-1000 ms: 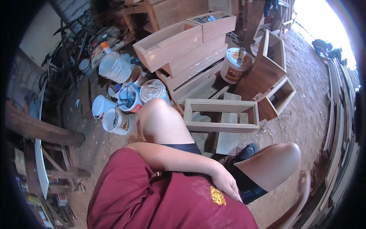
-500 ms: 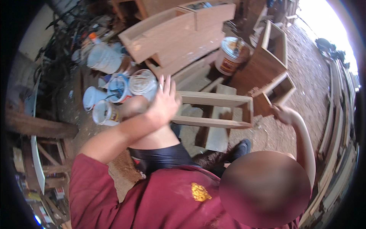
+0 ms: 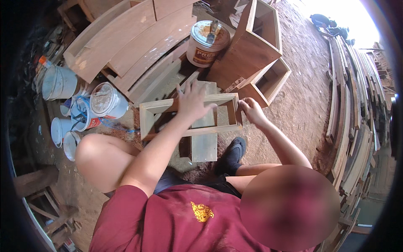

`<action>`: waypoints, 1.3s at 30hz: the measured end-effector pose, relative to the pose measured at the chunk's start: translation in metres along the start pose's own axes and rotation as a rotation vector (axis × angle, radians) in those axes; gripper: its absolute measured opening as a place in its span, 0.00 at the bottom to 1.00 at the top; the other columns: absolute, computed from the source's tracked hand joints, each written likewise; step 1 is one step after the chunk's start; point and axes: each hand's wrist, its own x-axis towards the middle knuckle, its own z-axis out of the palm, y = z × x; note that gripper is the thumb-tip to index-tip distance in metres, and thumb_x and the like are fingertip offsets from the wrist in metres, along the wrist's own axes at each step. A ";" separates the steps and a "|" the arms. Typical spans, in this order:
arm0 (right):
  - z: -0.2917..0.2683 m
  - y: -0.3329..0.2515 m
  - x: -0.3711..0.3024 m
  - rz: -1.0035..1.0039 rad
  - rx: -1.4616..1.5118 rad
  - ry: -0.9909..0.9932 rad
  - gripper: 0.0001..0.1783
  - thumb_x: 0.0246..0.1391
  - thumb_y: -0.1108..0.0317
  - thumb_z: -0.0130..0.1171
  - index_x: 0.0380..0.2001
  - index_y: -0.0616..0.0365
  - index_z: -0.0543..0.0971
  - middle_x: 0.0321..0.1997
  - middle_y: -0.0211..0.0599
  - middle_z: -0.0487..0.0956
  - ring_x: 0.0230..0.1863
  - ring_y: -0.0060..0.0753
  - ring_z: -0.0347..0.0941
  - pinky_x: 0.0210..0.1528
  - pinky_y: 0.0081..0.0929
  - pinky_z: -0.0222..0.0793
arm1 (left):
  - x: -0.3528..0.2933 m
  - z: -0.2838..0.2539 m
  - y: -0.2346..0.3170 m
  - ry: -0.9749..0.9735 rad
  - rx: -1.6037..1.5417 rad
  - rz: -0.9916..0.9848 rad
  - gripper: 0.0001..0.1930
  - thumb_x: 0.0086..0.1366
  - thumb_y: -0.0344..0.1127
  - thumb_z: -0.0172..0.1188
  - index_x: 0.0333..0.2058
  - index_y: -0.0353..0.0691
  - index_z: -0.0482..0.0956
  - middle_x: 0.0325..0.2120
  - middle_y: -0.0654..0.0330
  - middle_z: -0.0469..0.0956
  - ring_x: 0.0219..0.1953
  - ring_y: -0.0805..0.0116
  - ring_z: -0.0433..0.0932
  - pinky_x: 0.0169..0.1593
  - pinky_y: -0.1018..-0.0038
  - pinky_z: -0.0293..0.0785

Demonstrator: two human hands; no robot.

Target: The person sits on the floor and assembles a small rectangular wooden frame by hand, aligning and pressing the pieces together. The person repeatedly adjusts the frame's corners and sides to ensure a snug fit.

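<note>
A shallow rectangular wooden frame (image 3: 189, 131), like an open drawer box, lies in front of me across a pale board (image 3: 204, 152). Over the frame's middle, my left hand (image 3: 193, 103) is spread with fingers apart and holds nothing. Whether its palm touches the wood I cannot tell. At the frame's right end, my right hand (image 3: 253, 111) is closed, thumb and fingers pinched together near the corner. What is inside that pinch, if anything, is hidden. Just beyond stands a labelled paint bucket (image 3: 200, 56) with a paintbrush (image 3: 213, 32) lying on its lid.
Open wooden boxes (image 3: 247, 56) stand at the far right of the frame, and larger drawer-like pieces (image 3: 130, 46) fill the far left. Several pails (image 3: 110, 101) cluster on the left. Long planks (image 3: 346, 117) lie stacked on the right. My shoe (image 3: 233, 153) is near the board.
The view has swung to the right. My left hand has moved from the frame's left end to over its middle. My right hand has gone from the box corner to the frame's right end.
</note>
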 end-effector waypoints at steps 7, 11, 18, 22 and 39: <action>0.015 0.032 -0.024 0.045 0.025 0.117 0.24 0.66 0.53 0.56 0.51 0.65 0.75 0.48 0.56 0.81 0.52 0.49 0.78 0.55 0.39 0.71 | 0.030 0.004 -0.013 -0.307 -0.092 0.000 0.34 0.55 0.69 0.63 0.46 0.44 0.82 0.39 0.53 0.84 0.44 0.56 0.83 0.45 0.59 0.79; 0.019 0.016 -0.032 0.060 -0.056 0.110 0.27 0.63 0.50 0.59 0.51 0.65 0.74 0.48 0.58 0.80 0.52 0.51 0.78 0.54 0.40 0.71 | 0.027 0.003 -0.012 -0.311 -0.082 0.035 0.34 0.56 0.66 0.64 0.50 0.43 0.78 0.44 0.51 0.82 0.51 0.58 0.81 0.53 0.57 0.76; 0.014 0.025 -0.034 0.096 -0.213 0.094 0.32 0.54 0.51 0.65 0.53 0.64 0.71 0.48 0.59 0.80 0.52 0.56 0.78 0.54 0.43 0.72 | 0.000 -0.135 0.026 -0.722 -0.673 0.321 0.22 0.59 0.49 0.66 0.46 0.41 0.83 0.39 0.54 0.85 0.46 0.58 0.81 0.51 0.64 0.76; 0.023 0.016 -0.032 0.083 -0.128 0.093 0.28 0.55 0.53 0.64 0.51 0.61 0.70 0.46 0.59 0.81 0.51 0.56 0.78 0.53 0.44 0.72 | -0.082 -0.201 0.042 -1.024 -1.091 1.474 0.14 0.68 0.39 0.56 0.42 0.35 0.82 0.38 0.53 0.82 0.40 0.53 0.81 0.47 0.63 0.76; 0.041 0.024 -0.029 0.076 -0.135 0.189 0.26 0.56 0.52 0.62 0.49 0.60 0.71 0.46 0.55 0.80 0.51 0.55 0.77 0.54 0.44 0.70 | -0.145 -0.215 0.064 -0.565 -2.265 0.724 0.12 0.67 0.34 0.61 0.42 0.30 0.82 0.31 0.35 0.81 0.28 0.40 0.81 0.31 0.55 0.81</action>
